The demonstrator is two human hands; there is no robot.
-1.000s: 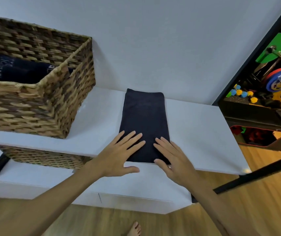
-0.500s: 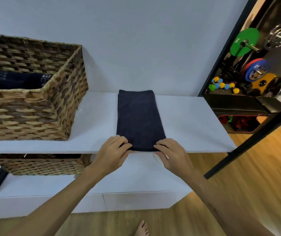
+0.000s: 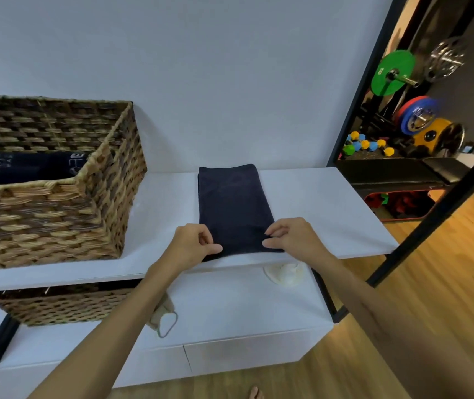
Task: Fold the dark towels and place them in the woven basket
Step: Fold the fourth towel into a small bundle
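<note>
Two hands, left (image 3: 192, 243) and right (image 3: 290, 237), pinch the near corners of the folded towel (image 3: 231, 203) at the tabletop's (image 3: 330, 214) front edge, right of the basket (image 3: 57, 214).

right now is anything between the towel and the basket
Nothing visible. The towel lies on the white shelf, its near corners pinched by the left hand and right hand. Only bare shelf separates it from the basket, whose top is open, with dark towels already inside.
</note>
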